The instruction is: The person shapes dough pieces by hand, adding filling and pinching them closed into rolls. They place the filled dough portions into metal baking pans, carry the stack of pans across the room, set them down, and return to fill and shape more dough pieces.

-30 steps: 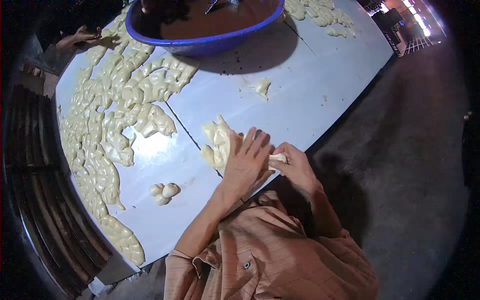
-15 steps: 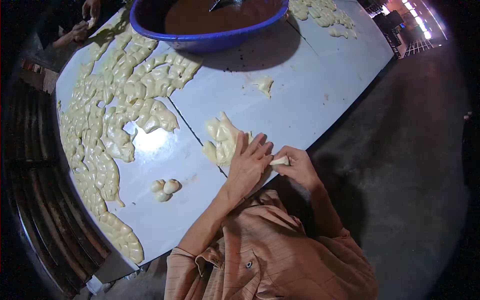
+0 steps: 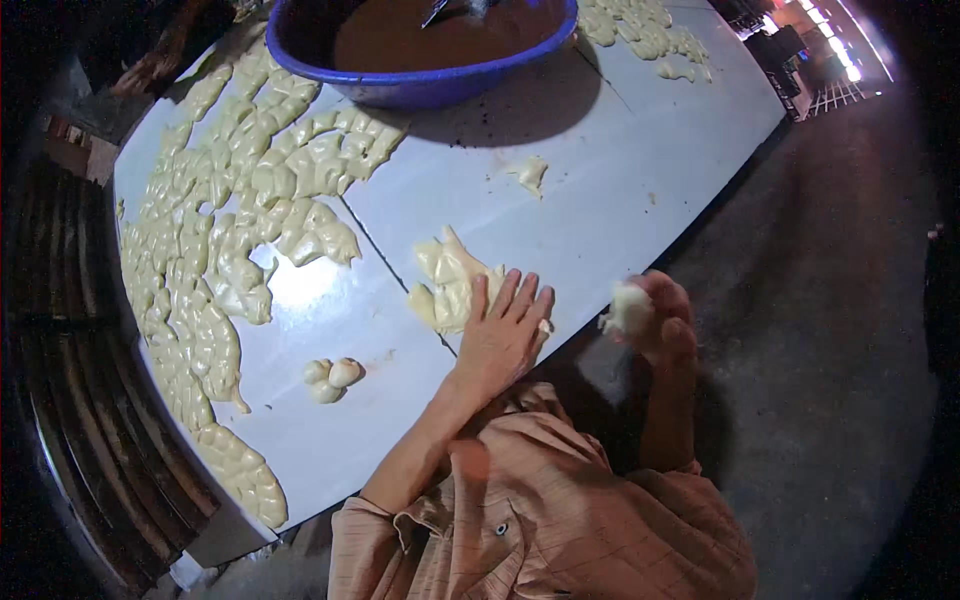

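Fingers stretched, my left hand (image 3: 498,335) lies flat on the right part of a small patch of pale, glossy dough (image 3: 445,280) near the table's front edge. A bit of dough shows beside its little-finger side; what lies under the palm is hidden. Past the table edge, my right hand (image 3: 668,322) is raised, its fingers closed on a torn lump of dough (image 3: 628,310), both slightly blurred. Left of my left forearm, a cluster of small round dough balls (image 3: 332,378) sits on the white table (image 3: 380,420).
Many flattened dough pieces (image 3: 225,200) cover the table's left side. A blue basin (image 3: 430,88) of brown liquid stands at the back, more dough pieces (image 3: 640,30) beyond it. A small scrap (image 3: 530,175) lies mid-table. Another person's hand (image 3: 150,72) is at the far left.
My right hand has pulled away from beside my left hand, rightward past the table edge, with the lump of dough. My left hand stays on the patch, fingers a little straighter.
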Available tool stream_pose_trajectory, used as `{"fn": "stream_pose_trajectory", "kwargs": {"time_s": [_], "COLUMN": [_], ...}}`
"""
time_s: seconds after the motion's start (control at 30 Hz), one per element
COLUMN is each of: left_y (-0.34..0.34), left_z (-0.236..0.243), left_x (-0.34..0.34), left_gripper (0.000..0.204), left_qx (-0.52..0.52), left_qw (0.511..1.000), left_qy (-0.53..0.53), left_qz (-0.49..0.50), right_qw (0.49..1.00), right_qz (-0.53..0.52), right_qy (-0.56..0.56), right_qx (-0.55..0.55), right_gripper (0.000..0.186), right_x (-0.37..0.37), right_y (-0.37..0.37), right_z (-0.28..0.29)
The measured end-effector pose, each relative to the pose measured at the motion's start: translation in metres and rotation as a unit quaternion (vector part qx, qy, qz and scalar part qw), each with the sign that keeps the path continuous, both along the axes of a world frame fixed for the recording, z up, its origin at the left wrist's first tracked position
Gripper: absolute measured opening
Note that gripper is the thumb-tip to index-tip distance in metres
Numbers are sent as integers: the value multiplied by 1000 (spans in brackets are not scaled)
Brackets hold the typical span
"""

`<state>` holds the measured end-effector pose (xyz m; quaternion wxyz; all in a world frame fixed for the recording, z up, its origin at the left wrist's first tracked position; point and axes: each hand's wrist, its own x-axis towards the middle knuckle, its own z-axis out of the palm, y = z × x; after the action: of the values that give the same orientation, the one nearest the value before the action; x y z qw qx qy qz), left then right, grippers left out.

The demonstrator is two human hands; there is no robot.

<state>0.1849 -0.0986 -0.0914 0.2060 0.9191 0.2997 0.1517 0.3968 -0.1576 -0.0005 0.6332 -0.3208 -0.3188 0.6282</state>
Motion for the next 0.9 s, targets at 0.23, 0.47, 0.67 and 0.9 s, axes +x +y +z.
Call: {"fn": "stream_pose_trajectory", "kwargs": {"time_s": [0.23,0.47,0.67,0.9], "left_y": [31,39,53,74], "left_z": [71,60,60,90], "left_x": [-11,-13,-11,21], "left_gripper": [80,39,85,98], "left_qx": [-359,-473,-545,-290], "left_qw": [907,845,773,835], "left_qy": [-217,-221,-311,-453], "left_qz": [33,118,89,114], "right_qw": [957,880,940,957], "right_qz": [7,-94,-108,-134], "right_qy": [-207,-459,-290,-228], "right_qx": [-202,-75,-141,-116], "right_gripper": [34,24,24,24], "right_x": [-23,-47,-43,-71], "right_y": [16,39,54,94], "right_z": [-21,-22,-26,10]}}
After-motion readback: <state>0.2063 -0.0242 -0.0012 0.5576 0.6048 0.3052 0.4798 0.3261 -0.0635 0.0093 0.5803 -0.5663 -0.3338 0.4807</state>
